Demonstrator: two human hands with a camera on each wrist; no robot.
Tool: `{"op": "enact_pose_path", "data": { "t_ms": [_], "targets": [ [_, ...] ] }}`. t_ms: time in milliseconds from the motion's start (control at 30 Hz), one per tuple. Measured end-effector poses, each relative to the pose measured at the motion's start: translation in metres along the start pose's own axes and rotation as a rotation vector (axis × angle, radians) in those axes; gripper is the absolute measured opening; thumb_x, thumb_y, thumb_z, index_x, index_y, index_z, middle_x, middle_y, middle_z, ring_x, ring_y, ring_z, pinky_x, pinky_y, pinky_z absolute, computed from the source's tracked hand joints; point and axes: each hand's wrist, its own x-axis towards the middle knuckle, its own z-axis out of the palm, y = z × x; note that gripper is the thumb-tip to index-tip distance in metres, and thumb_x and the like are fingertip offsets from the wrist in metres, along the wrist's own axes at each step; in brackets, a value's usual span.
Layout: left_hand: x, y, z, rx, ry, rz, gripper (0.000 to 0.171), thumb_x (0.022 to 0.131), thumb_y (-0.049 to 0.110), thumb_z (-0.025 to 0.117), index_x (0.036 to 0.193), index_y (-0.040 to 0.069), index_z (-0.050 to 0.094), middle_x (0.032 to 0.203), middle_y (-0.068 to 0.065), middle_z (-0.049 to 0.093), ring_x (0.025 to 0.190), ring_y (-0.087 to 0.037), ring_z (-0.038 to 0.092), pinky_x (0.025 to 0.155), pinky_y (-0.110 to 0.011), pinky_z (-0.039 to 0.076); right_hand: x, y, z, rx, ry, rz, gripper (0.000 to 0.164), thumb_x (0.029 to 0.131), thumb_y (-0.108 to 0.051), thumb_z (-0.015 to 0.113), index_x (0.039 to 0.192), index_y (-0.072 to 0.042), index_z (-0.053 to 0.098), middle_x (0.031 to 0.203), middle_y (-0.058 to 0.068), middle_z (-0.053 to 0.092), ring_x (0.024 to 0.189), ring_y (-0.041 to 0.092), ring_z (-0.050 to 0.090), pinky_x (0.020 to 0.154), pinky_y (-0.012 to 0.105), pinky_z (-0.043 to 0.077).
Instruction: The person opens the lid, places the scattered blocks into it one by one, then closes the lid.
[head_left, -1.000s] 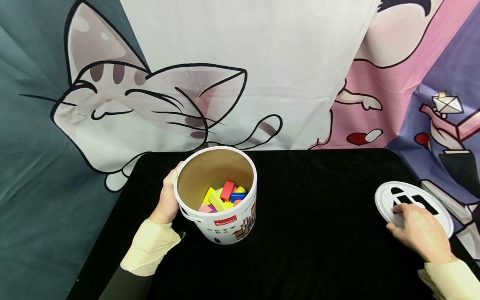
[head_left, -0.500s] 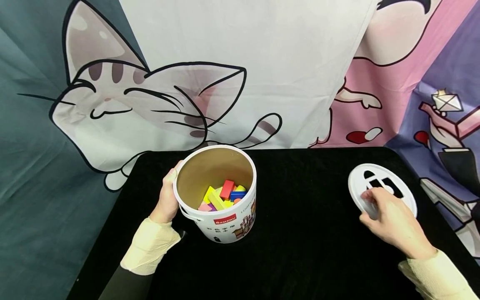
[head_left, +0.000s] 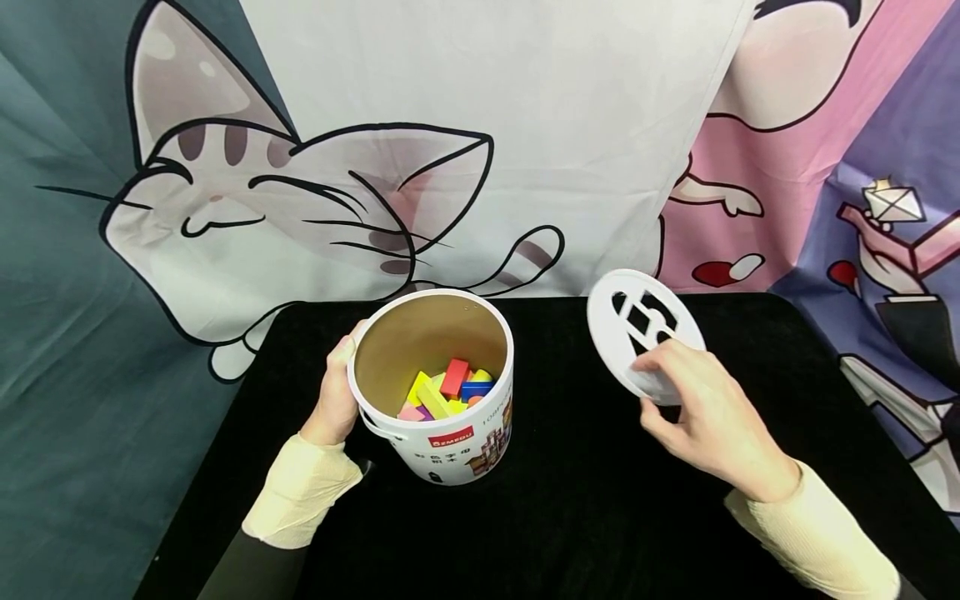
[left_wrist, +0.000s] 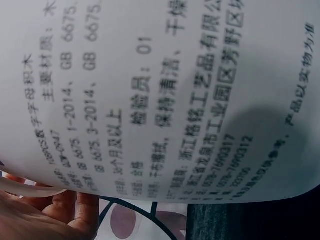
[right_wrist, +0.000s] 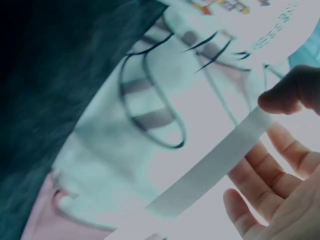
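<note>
A white printed bucket (head_left: 450, 454) stands on the black table, its mouth tilted toward me. Inside lie several coloured toy blocks (head_left: 442, 396), among them red, yellow, blue and pink ones. My left hand (head_left: 335, 400) holds the bucket's left side near the rim; in the left wrist view its fingers (left_wrist: 85, 215) sit by the rim, beside the printed wall. Held up to the right of the bucket is a round white lid (head_left: 611, 325) with cut-out shapes. My right hand (head_left: 705, 417) pinches the lid's near edge, thumb and fingers on either side of it, as the right wrist view shows.
The black cloth-covered table (head_left: 570, 517) extends around the bucket. Behind it hangs a cartoon backdrop (head_left: 465, 83) with a cat, close to the table's far edge. The bucket's handle (head_left: 378, 429) hangs at its front left.
My right hand has carried the lid leftward from the table's right side toward the bucket, raising and tilting it more upright. The left hand and bucket have stayed in place.
</note>
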Motion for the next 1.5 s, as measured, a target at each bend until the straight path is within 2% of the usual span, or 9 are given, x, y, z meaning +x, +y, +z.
{"op": "enact_pose_path", "data": {
  "t_ms": [200,400,767,1000,1167,1267,1333,1400,1500],
  "targets": [
    [0.000,0.000,0.000,0.016,0.020,0.007,0.054,0.103,0.040,0.030,0.127,-0.001,0.056,0.122,-0.010,0.060,0.114,-0.027,0.051,0.101,-0.039,0.037,0.034,-0.026,0.012,0.108,0.088,-0.124,0.038,0.070,-0.009,0.062,0.108,-0.007,0.065,0.107,0.001,0.063,0.099,0.017,0.056,0.091,0.039,0.039],
    [0.000,0.002,0.001,0.012,0.027,-0.030,0.057,0.102,0.043,0.031,0.128,-0.002,0.054,0.123,-0.012,0.059,0.116,-0.029,0.050,0.102,-0.042,0.037,0.061,-0.047,0.020,0.179,0.133,-0.230,0.038,0.071,-0.004,0.061,0.109,-0.004,0.065,0.108,0.005,0.064,0.107,0.023,0.057,0.097,0.042,0.038],
    [0.002,0.005,0.003,0.038,0.042,-0.050,0.058,0.102,0.041,0.030,0.128,-0.006,0.051,0.124,-0.013,0.057,0.119,-0.031,0.048,0.104,-0.042,0.036,0.093,-0.082,0.029,0.225,0.101,-0.409,0.036,0.075,-0.003,0.059,0.110,-0.006,0.066,0.111,0.003,0.064,0.105,0.023,0.057,0.095,0.038,0.040],
    [0.000,0.005,0.003,0.073,0.044,-0.070,0.043,0.104,0.040,0.026,0.124,0.028,0.062,0.122,0.004,0.059,0.117,-0.015,0.051,0.102,-0.034,0.039,0.102,-0.100,0.037,0.255,0.093,-0.491,0.037,0.074,-0.001,0.057,0.109,-0.008,0.066,0.111,0.002,0.064,0.105,0.021,0.056,0.093,0.036,0.043],
    [-0.001,0.006,0.003,0.080,0.048,-0.081,0.045,0.104,0.041,0.025,0.133,0.031,0.057,0.133,0.006,0.056,0.127,-0.013,0.046,0.109,-0.030,0.033,0.111,-0.113,0.036,0.315,0.178,-0.521,0.037,0.072,0.000,0.058,0.108,-0.004,0.065,0.109,0.005,0.064,0.101,0.022,0.057,0.089,0.035,0.044],
    [-0.001,0.006,0.002,0.085,0.052,-0.082,0.046,0.104,0.042,0.025,0.135,0.026,0.057,0.134,0.004,0.057,0.127,-0.016,0.046,0.109,-0.033,0.033,0.120,-0.119,0.036,0.426,0.275,-0.506,0.040,0.069,0.000,0.061,0.109,0.000,0.063,0.107,0.009,0.063,0.098,0.024,0.057,0.088,0.036,0.045],
    [-0.001,0.006,0.001,0.085,0.057,-0.077,0.047,0.104,0.042,0.027,0.131,0.020,0.058,0.129,-0.001,0.058,0.124,-0.020,0.048,0.107,-0.036,0.035,0.124,-0.122,0.037,0.560,0.333,-0.444,0.041,0.069,0.001,0.063,0.109,0.004,0.061,0.105,0.012,0.063,0.097,0.025,0.057,0.086,0.037,0.046],
    [-0.001,0.005,0.001,0.077,0.060,-0.077,0.048,0.104,0.041,0.028,0.129,0.014,0.058,0.127,-0.005,0.059,0.122,-0.024,0.049,0.105,-0.037,0.036,0.127,-0.122,0.039,0.744,0.378,-0.342,0.041,0.070,0.004,0.064,0.111,0.009,0.058,0.105,0.015,0.061,0.095,0.026,0.057,0.084,0.038,0.048],
    [-0.001,0.004,0.001,0.075,0.057,-0.082,0.051,0.104,0.041,0.028,0.130,0.008,0.056,0.127,-0.009,0.058,0.120,-0.027,0.049,0.104,-0.038,0.037,0.126,-0.119,0.043,1.068,0.413,-0.127,0.043,0.073,0.009,0.064,0.115,0.009,0.054,0.107,0.016,0.061,0.096,0.028,0.059,0.086,0.039,0.050]
  ]
}}
